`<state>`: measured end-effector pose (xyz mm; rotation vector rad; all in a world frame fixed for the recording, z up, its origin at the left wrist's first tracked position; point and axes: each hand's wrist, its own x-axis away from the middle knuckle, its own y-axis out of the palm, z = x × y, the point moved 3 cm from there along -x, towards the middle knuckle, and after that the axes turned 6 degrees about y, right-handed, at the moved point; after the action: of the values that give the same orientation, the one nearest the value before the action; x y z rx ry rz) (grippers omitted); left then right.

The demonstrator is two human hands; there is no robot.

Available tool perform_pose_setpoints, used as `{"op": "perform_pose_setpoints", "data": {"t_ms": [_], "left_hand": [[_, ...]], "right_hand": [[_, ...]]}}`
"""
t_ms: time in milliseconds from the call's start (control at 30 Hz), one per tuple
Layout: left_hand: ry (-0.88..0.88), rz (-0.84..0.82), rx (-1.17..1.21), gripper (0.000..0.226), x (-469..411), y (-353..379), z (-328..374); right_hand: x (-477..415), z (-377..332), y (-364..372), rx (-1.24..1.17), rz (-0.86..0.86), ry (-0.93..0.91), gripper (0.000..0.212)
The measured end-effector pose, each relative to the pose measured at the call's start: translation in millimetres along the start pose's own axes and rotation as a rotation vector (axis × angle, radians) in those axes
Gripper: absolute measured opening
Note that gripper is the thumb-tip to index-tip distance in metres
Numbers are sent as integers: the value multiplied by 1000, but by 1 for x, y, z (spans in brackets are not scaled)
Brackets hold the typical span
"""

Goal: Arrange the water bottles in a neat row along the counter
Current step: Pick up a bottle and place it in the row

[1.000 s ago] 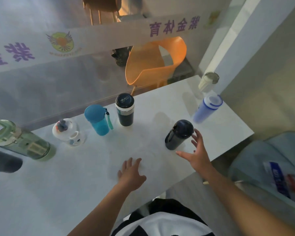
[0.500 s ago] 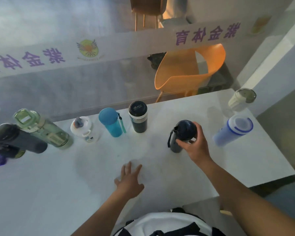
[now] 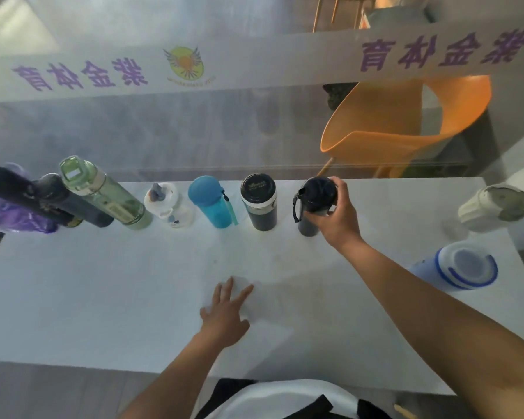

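Right hand grip clenched round dark bottle cap; left hand flat, released. Rigid, probably top-heavy: hold mid-body.

Single head-worn wide-angle view, looking steeply down and forward, close over the counter

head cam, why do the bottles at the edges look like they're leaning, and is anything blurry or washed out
Head view: wide-angle distortion splays the green bottle leftward and the blue-lidded bottle rightward, while the teal bottle near centre looks upright; light is dim and flat, with hazy reflections on the glass partition; the right hand is sharp.
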<state>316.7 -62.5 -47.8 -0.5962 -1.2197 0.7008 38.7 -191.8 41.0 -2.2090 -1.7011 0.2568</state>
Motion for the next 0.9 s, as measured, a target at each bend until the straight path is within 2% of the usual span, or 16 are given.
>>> {"op": "perform_pose_setpoints", "data": {"t_ms": [900], "left_hand": [[17,6,22,80,4,0,2]], "right_hand": [[-14,0,11,-41,-55,-4,78]]}}
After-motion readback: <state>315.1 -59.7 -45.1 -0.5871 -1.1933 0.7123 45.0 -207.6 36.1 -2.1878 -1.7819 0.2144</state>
